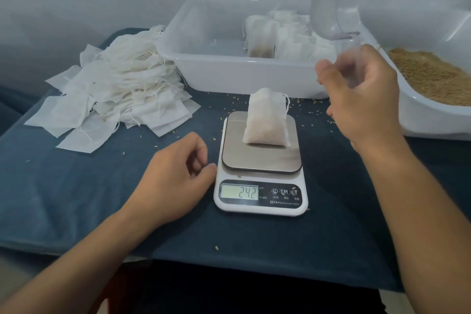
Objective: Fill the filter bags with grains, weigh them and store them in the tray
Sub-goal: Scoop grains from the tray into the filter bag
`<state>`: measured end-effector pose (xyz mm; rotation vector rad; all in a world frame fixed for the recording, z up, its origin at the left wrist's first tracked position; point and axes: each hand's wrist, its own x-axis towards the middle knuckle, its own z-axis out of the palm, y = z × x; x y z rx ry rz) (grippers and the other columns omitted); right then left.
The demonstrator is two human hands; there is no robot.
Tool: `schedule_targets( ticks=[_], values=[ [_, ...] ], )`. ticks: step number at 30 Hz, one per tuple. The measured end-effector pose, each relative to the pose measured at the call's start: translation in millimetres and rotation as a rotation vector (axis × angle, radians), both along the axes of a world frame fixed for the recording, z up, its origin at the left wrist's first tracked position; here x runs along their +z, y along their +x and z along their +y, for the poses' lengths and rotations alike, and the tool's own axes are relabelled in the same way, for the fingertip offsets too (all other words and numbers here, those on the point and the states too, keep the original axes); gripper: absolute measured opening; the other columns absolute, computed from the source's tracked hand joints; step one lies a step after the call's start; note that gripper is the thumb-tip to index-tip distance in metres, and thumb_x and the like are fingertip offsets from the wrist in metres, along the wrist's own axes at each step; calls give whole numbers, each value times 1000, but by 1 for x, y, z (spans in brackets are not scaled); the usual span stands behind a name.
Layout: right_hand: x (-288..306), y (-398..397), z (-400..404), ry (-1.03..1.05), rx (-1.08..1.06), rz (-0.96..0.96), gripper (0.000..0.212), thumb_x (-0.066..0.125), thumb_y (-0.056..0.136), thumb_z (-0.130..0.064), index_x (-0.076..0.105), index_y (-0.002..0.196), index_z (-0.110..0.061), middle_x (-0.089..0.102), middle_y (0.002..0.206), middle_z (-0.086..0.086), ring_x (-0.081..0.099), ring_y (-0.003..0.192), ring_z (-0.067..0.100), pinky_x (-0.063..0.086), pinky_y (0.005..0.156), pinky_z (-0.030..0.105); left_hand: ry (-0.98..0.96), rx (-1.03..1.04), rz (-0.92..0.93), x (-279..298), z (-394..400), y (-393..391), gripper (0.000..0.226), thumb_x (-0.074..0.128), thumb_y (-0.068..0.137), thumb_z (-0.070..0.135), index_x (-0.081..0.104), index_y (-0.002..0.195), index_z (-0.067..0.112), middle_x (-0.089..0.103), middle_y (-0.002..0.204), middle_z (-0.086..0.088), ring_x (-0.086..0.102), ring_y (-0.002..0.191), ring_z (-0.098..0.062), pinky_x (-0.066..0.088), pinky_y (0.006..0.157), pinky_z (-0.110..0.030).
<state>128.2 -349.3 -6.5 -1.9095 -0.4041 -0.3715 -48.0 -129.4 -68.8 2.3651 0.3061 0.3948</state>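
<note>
Over on the left, a loose heap of empty filter bags [112, 86] with trailing strings lies on the dark blue cloth [76, 186] that covers the table. Nearer the person, the left hand [175, 176] rests on the cloth just beside the white kitchen scale [260, 173], fingers loosely curled and holding nothing, the thumb close to the scale's left edge. On the scale's steel platform stands a filled filter bag [266, 120], its top gathered by the drawstring and grain showing brown through the lower half; the display reads 24.2. Behind the scale sits the clear plastic tray [204, 64], with several filled bags [280, 38] stacked toward its right end. Stray grains dot the cloth around the scale. Further right, the right hand [362, 99] is raised above the table, up and to the right of the bag on the scale, apart from it; it is blurred, fingers bent and relaxed, gripping nothing that I can make out. A clear plastic scoop [331, 7] stands behind it, and at the far right a white tub [420, 115] holds loose brown grains [433, 76].
</note>
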Motion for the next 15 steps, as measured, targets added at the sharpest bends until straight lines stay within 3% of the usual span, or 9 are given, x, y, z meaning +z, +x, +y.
schedule_targets(
  ticks=[3,9,12,15],
  values=[
    [0,0,0,-3,4,-3,21,67,92,-49,54,81,-36,71,92,-7,63,73,12,59,76,47,-19,51,14,1,5,1,30,71,84,14,46,76,28,60,72,12,52,61,-9,40,60,-13],
    [-1,0,1,-15,8,-11,21,68,92,-48,54,81,-37,71,92,-6,64,75,15,59,75,51,23,-65,-30,3,-29,1,41,75,76,52,38,79,36,56,77,15,53,70,-11,36,58,-20],
    [-1,0,1,-19,10,-19,21,68,92,-48,53,81,-38,70,91,-7,63,73,15,59,74,48,28,-7,-46,-1,-35,4,42,78,78,45,38,78,34,52,72,11,51,71,-10,34,60,-26],
    [-2,0,0,-27,15,-21,20,67,93,-47,54,81,-37,68,89,-11,63,73,15,59,74,47,24,2,-41,-2,-33,2,40,77,80,40,38,78,34,56,79,13,52,70,-10,33,58,-20]
  ],
)
